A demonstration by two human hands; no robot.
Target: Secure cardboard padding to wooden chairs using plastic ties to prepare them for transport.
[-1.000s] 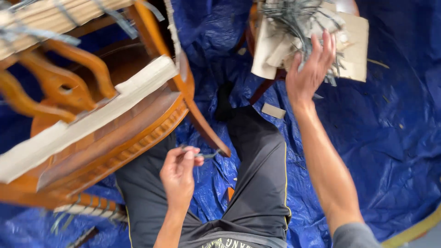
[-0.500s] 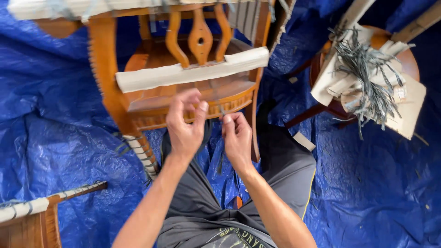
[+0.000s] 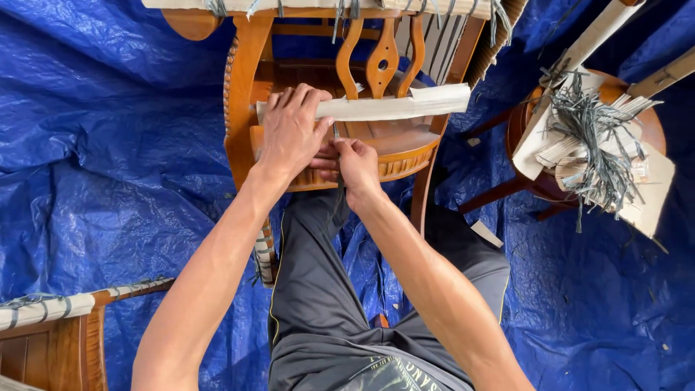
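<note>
Left hand [image 3: 289,134] presses cardboard strip [image 3: 376,108] onto wooden chair [image 3: 242,116]; right hand [image 3: 356,163] pinches grey tie [image 3: 337,134]. Strip may slip if pressure eases.

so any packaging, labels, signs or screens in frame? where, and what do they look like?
No labels, signs or screens.
Cardboard wrap strip: long, pale, across the wooden chair, under the left hand.
Cardboard pieces: flat, beige, on the round stool at right, under grey strapping strips.

Furniture workshop: blue tarpaulin floor [image 3: 108,159], wrapped wooden chair [image 3: 246,108], strap bundle [image 3: 597,145].
</note>
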